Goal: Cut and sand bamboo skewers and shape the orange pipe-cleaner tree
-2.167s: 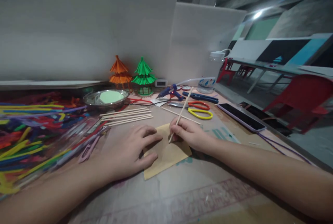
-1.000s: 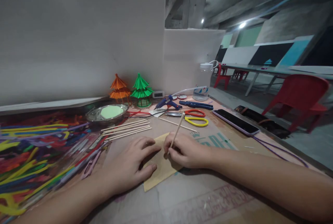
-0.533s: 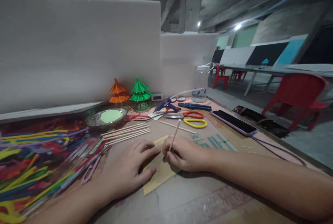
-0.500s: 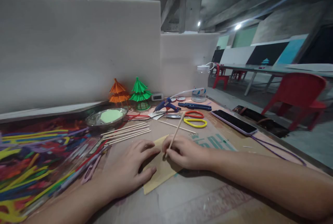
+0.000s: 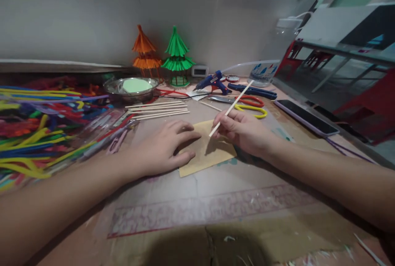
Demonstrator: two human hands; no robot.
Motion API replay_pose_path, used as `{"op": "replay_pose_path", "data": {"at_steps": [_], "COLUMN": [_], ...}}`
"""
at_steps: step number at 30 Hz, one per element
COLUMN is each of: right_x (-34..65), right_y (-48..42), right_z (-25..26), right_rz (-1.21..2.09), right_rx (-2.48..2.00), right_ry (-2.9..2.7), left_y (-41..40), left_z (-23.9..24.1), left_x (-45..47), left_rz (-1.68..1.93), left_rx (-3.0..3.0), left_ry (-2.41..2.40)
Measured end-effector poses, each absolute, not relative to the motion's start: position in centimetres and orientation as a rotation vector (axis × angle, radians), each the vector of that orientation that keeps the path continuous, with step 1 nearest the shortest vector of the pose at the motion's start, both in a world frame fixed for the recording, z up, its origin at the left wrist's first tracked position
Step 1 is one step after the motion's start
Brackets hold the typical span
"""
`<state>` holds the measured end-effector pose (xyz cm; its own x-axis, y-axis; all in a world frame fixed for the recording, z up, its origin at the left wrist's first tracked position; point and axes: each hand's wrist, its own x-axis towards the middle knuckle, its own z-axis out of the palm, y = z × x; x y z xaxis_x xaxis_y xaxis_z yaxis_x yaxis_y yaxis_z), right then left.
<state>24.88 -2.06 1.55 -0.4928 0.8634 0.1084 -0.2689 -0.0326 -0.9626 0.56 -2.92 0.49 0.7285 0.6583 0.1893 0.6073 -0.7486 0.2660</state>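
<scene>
My right hand (image 5: 239,130) pinches a thin wooden stick (image 5: 233,106) like a pen, its lower end over a tan rectangular sheet (image 5: 197,157). The stick slants up to the right, and I cannot tell whether its tip touches the sheet. Fingers spread, my left hand (image 5: 166,146) rests on the left part of the sheet. Beyond it lies a row of several wooden sticks (image 5: 160,110). One more stick (image 5: 210,106) lies near the scissors (image 5: 251,111), which have red and yellow handles.
A blue glue gun (image 5: 212,82), dark blue pliers-like tool (image 5: 254,92) and phone (image 5: 305,115) lie at the back right. Green (image 5: 177,58) and orange (image 5: 144,52) pagoda models stand behind a metal dish (image 5: 132,97). Colourful pipe cleaners (image 5: 33,142) heap up at left.
The view has tilted down. My right hand has turned and lifted slightly to the right with the stick, uncovering more of the sheet. My left hand stays on the sheet.
</scene>
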Motion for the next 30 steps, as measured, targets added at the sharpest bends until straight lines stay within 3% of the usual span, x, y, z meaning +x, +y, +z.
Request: {"op": "replay_pose_path", "data": {"at_steps": [7, 15, 30], "right_x": [24.9, 24.7, 24.8], "right_y": [-2.4, -3.3, -3.6], "right_z": [1.3, 1.4, 1.6], "right_rz": [1.611, 1.691, 1.611], "right_rx": [-0.743, -0.739, -0.734], "right_ry": [-1.454, -1.486, -1.525], "left_y": [-2.9, -4.3, -4.8], "left_z": [0.3, 1.3, 1.4], "left_x": [0.5, 0.7, 0.5], "left_rz": [0.461, 0.953, 1.043], "left_rx": [2.780, 2.860, 2.848], "left_ry": [0.990, 0.866, 0.885]}}
